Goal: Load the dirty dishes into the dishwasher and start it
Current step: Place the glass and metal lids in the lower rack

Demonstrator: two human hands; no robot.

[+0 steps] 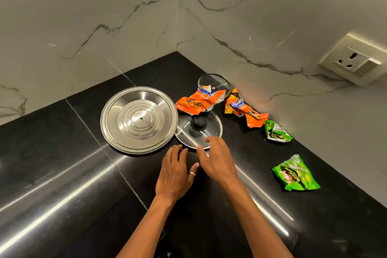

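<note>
A large steel lid (138, 119) lies flat on the black counter (62, 174) near the corner. To its right a glass lid with a black knob (199, 130) rests knob up, its left rim tucked under the steel lid's edge. A second, smaller glass lid (213, 82) leans at the wall behind an orange wrapper. My right hand (215, 157) hovers with fingers spread over the near rim of the knobbed glass lid. My left hand (174, 170) lies just left of it, fingers apart, holding nothing.
Two crumpled orange snack wrappers (199, 101) (245, 109) lie by the glass lids, one partly over the knobbed lid. Two green wrappers (276, 132) (295, 174) lie along the right wall. A wall socket (354, 60) sits at the right.
</note>
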